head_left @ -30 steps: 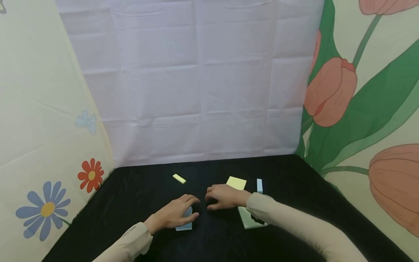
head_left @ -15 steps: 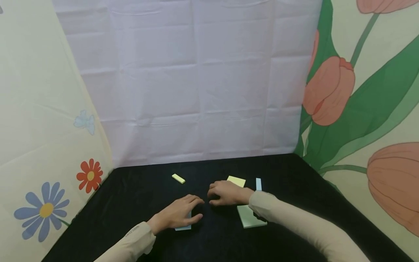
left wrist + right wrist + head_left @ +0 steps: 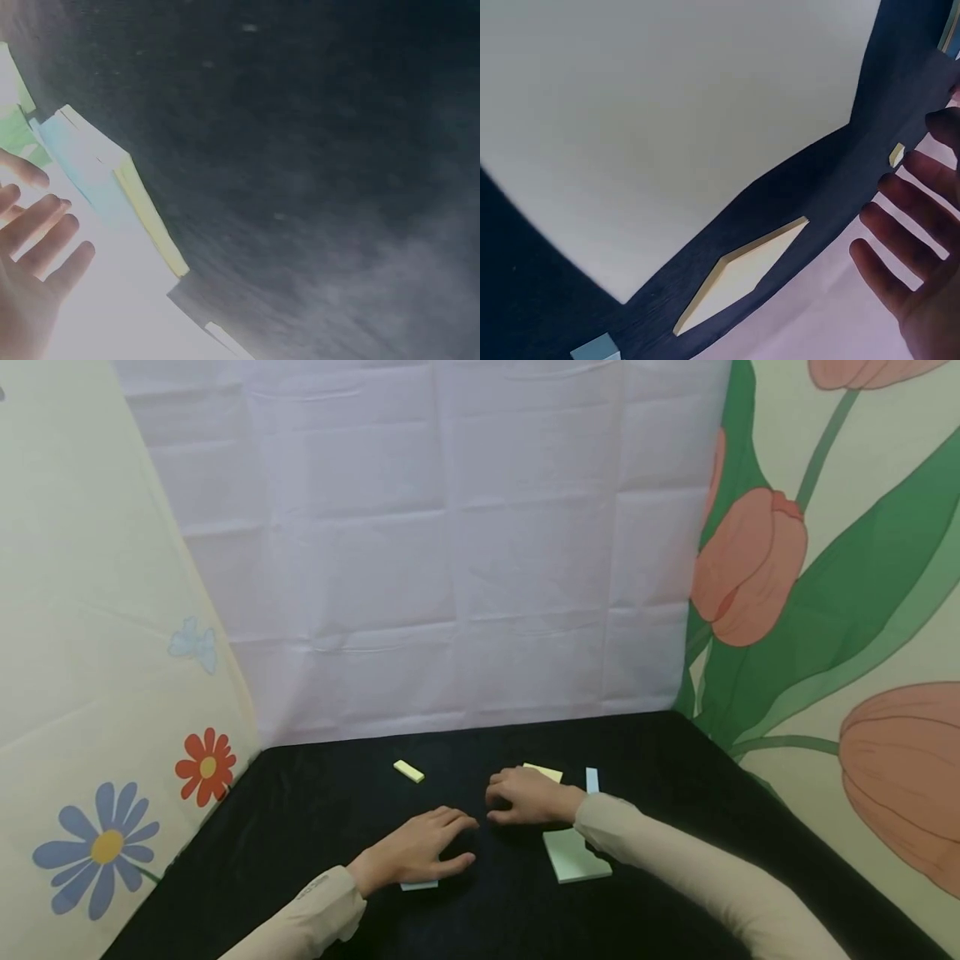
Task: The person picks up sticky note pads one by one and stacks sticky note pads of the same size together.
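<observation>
My left hand (image 3: 416, 847) hovers over a blue sticky note pad (image 3: 420, 886), hiding all but its near edge. Its fingers are spread loosely, with nothing between them. Further right, my right hand (image 3: 528, 797) has loosely bent fingers and holds nothing. It overlaps the near-left part of a yellow sticky note pad (image 3: 546, 772) in the head view. A pale green sticky note pad (image 3: 576, 857) lies just below the right wrist and looms large in the right wrist view. The relaxed fingers of the right hand (image 3: 922, 240) show there too.
A narrow yellow sticky note pad (image 3: 408, 771) lies at the back left of the black-covered table (image 3: 330, 793). Beyond the right forearm is a narrow light blue pad (image 3: 592, 779), partly hidden by the sleeve. A white cloth (image 3: 465, 568) hangs behind the table.
Both hands have drifted right, the right one also slightly away from me. The left now covers more of the blue pad; the right covers more of the yellow pad. The pads stay put.
</observation>
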Demonstrator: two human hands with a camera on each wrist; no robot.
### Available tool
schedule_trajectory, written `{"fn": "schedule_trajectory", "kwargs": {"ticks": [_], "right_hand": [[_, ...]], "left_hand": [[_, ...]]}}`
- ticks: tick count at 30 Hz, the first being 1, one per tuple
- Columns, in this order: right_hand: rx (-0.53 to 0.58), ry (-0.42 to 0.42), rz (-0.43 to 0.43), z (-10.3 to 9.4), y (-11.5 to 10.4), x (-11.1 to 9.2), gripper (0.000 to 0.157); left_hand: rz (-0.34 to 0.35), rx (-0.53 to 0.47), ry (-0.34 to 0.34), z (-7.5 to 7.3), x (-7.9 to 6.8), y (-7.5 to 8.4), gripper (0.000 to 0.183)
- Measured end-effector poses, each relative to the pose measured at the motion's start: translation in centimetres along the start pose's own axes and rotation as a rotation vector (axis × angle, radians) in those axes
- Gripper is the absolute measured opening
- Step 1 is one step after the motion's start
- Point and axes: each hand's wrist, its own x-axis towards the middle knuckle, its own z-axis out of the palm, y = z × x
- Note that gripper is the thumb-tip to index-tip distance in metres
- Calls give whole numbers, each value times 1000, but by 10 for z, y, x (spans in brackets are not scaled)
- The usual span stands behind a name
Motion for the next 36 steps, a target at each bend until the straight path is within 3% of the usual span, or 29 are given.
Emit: {"fn": "schedule_trajectory", "kwargs": {"ticks": [10, 36], "right_hand": [[1, 23, 54, 1, 10, -6, 21], [212, 37, 254, 7, 46, -21, 33]], "left_hand": [[38, 0, -11, -2, 11, 6, 50], [113, 48, 3, -5, 41, 27, 52]]}}
